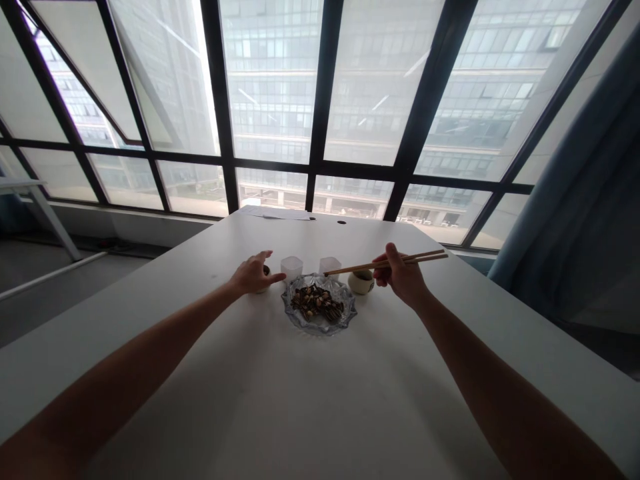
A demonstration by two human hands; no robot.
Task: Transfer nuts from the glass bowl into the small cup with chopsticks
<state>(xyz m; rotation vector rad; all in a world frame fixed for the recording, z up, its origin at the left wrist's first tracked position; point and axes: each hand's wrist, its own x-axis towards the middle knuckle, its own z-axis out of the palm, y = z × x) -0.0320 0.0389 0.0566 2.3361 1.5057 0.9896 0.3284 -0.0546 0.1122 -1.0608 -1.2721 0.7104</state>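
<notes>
In the head view, a scalloped clear glass dish (293, 323) holds dark elongated seeds (327, 308) mixed with lighter brown pieces. My right hand (401, 277) grips a pair of wooden chopsticks (423, 257); their tips point left, over the dish's far rim. What the tips hold, if anything, is too small to tell. Just left of that hand stands a small cream cup (361, 284). My left hand (250, 273) is open, thumb and fingers apart, beside a second small cup (261, 289) that it mostly hides. Two translucent white cups (291, 267) stand behind the dish.
The white table (280, 400) reaches toward the windows. Papers (277, 214) lie at its far edge, near two dark round holes. A blue curtain (565, 220) hangs on the right. Part of another white table (50, 213) shows at left.
</notes>
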